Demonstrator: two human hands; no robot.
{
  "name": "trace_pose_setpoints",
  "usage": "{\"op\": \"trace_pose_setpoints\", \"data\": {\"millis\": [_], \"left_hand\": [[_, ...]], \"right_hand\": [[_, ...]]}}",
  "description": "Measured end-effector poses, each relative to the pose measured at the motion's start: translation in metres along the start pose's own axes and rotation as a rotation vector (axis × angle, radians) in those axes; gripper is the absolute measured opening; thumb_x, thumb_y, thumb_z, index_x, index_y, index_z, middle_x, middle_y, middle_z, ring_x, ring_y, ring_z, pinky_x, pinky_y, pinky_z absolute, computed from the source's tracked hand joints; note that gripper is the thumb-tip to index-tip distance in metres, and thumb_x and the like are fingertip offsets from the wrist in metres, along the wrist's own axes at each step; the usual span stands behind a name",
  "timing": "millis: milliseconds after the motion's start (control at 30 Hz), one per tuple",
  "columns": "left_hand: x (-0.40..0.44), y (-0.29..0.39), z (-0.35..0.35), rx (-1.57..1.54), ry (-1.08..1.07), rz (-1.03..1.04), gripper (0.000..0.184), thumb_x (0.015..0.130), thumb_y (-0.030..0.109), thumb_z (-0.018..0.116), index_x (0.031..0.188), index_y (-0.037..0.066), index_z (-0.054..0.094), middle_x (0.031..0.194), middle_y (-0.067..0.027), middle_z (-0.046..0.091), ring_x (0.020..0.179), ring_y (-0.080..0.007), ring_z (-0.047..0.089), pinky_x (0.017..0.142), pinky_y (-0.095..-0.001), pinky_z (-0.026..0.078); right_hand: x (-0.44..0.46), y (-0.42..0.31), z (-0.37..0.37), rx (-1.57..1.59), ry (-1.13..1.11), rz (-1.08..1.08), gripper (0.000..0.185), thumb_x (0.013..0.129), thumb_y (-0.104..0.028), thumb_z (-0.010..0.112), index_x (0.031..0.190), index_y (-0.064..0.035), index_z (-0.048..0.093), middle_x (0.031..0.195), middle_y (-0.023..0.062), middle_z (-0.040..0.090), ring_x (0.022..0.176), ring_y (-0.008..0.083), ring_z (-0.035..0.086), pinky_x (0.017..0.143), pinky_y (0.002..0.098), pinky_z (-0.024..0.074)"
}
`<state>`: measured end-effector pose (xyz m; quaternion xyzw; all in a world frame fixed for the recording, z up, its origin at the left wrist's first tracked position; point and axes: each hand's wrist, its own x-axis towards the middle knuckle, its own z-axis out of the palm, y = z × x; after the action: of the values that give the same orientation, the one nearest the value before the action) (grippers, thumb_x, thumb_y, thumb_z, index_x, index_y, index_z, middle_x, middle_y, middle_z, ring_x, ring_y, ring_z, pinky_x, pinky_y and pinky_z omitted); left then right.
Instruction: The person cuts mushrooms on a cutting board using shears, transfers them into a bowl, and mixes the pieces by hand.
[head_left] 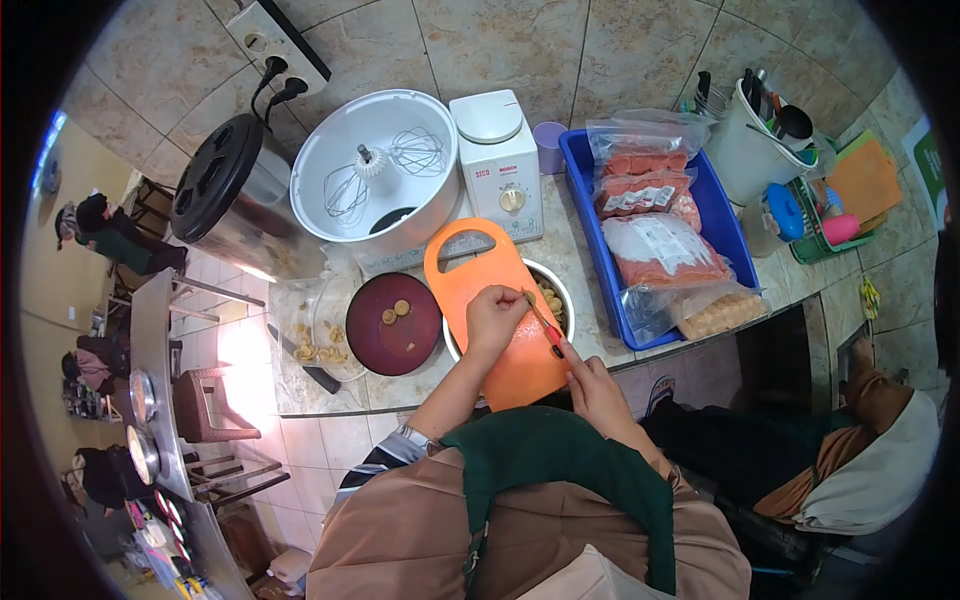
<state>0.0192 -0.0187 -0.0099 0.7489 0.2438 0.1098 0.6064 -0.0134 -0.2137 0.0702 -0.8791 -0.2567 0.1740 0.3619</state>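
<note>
My left fingers (pixel 512 300): pinched by knife (pixel 553 337), contents unclear. Right fingers (pixel 574 362): closed round its handle. Seemingly done: cut pieces (pixel 332 354), clear container (pixel 322 310). Seemingly remaining: rounds (pixel 402 307), purple plate (pixel 385 347), white bowl (pixel 570 300).

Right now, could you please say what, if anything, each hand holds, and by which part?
The right hand holds a knife by its red handle; what the left hand holds is unclear.

The garment (pixel 380 525) is loose and brown. A wide, dark green band (pixel 555 445) curves across the chest, with both ends hanging down. The left cuff (pixel 375 462) is striped dark, white and grey-blue. A pale beige cloth (pixel 590 580) overlies the front. Left hand (pixel 497 322) and right hand (pixel 603 397): bare.
</note>
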Motion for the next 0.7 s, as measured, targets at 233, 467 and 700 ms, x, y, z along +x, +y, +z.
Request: {"op": "trace_pose_setpoints", "data": {"millis": [233, 467, 700], "left_hand": [[-0.009, 0.020, -0.003, 0.025, 0.030, 0.051, 0.018, 0.070, 0.015, 0.067, 0.073, -0.003, 0.062, 0.070, -0.0102, 0.059, 0.060, -0.0138, 0.058, 0.056, -0.0253, 0.046], [-0.009, 0.013, -0.003, -0.010, 0.009, 0.089, 0.014, 0.071, 0.008, 0.065, 0.073, -0.003, 0.058, 0.068, -0.0071, 0.060, 0.060, -0.0100, 0.056, 0.054, -0.0220, 0.045], [-0.008, 0.012, -0.003, -0.051, 0.003, 0.064, 0.015, 0.069, 0.011, 0.065, 0.070, -0.003, 0.060, 0.071, -0.0100, 0.058, 0.059, -0.0144, 0.058, 0.056, -0.0252, 0.047]], "right_hand": [[0.014, 0.001, -0.001, 0.029, -0.047, 0.012, 0.047, 0.086, -0.012, 0.041, 0.132, -0.0166, 0.030, 0.078, 0.0180, 0.044, 0.066, 0.0335, 0.050, 0.063, 0.0397, 0.0417], [-0.016, 0.021, -0.001, 0.024, 0.006, -0.031, 0.046, 0.086, -0.011, 0.042, 0.131, -0.0145, 0.032, 0.076, 0.0156, 0.045, 0.069, 0.0314, 0.049, 0.064, 0.0364, 0.0410], [-0.025, 0.014, -0.012, -0.025, -0.028, 0.030, 0.046, 0.086, -0.012, 0.042, 0.131, -0.0169, 0.033, 0.077, 0.0167, 0.045, 0.069, 0.0321, 0.050, 0.064, 0.0371, 0.0421]]}}
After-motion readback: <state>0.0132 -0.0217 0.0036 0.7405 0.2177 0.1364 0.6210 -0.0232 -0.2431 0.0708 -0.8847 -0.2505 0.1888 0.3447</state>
